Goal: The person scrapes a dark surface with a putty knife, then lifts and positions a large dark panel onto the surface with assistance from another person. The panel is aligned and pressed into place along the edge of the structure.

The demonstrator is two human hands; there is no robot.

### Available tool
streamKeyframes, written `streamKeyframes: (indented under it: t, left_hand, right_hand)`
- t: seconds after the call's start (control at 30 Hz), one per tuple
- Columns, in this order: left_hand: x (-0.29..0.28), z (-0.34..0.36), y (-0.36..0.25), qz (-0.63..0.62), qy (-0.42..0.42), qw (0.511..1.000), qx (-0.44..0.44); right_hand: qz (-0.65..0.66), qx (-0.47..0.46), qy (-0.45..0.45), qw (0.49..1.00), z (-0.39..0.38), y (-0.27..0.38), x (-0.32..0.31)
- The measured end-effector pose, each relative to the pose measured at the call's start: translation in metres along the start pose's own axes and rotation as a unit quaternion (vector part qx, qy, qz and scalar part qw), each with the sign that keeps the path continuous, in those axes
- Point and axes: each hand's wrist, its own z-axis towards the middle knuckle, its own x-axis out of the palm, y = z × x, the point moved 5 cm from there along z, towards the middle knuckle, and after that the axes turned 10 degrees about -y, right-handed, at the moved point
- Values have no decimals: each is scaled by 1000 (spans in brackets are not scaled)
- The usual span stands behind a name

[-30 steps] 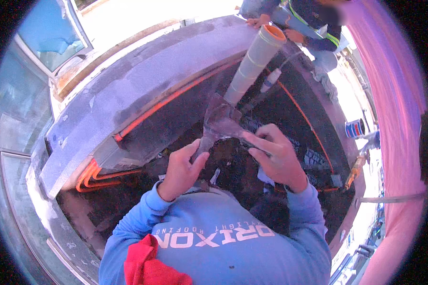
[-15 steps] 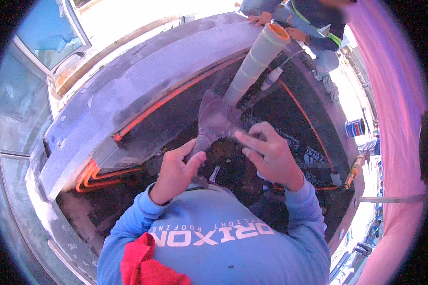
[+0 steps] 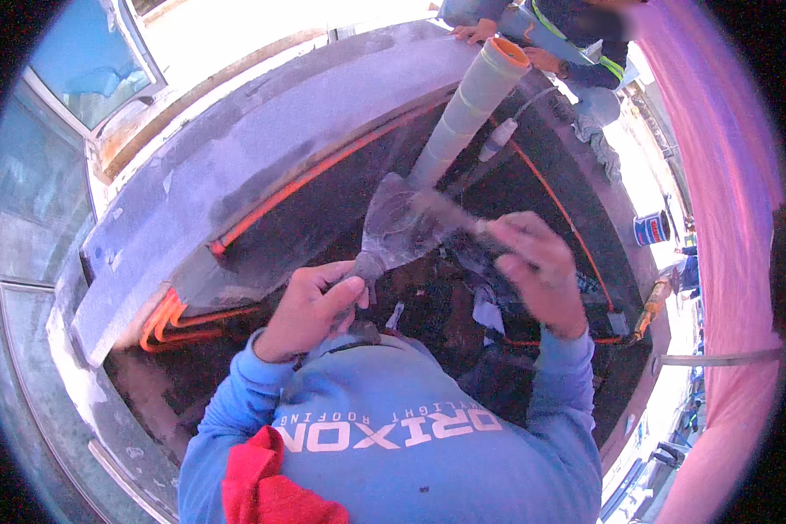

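My left hand point(image 3: 316, 306) is closed, thumb against fingers, around the narrow gathered end of a crinkled, fan-shaped piece of translucent plastic film point(image 3: 397, 223). The film spreads upward to the lower end of a long pale tube point(image 3: 458, 118) with an orange inner rim. To the right of the film, my right hand point(image 3: 537, 266) is raised and smeared by motion, its fingers bent. A blurred brownish, brush-like thing point(image 3: 450, 212) reaches from its fingertips across the film; its kind cannot be made out.
Around me runs a curved grey wall point(image 3: 262, 131) with orange pipes point(image 3: 170, 323) inside. A white cable connector point(image 3: 499, 140) hangs beside the tube. At the far edge, another person's hand point(image 3: 476, 32) rests on the wall. A blue-and-white can point(image 3: 651, 229) and yellow tool point(image 3: 651, 310) are at right.
My right hand has moved right and slightly up, away from the film, with the blurred thing trailing across it. My left hand has shifted slightly left and down, still gripping the film.
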Motion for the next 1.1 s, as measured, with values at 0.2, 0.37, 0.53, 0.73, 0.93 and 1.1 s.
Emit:
streamKeyframes:
  t: [0.2,0.37,0.53,0.73,0.93,1.1]
  left_hand:
    - [7,-5,-17,-144,131,981,-14]
    - [7,-3,-24,-167,151,974,13]
    - [11,-5,-14,-158,185,968,59]
    - [11,4,-16,-148,72,983,83]
    - [12,13,-56,176,-61,956,229]
    - [40,28,-64,263,-109,908,308]
  right_hand:
    - [210,145,26,967,1,-36,0]
    - [159,61,9,985,3,-32,2]
    - [154,73,22,985,-17,-31,-6]
    - [67,87,-50,993,-32,-27,-47]
    - [-131,-55,-61,988,0,6,-68]
    - [-206,-185,-28,960,22,-24,-78]
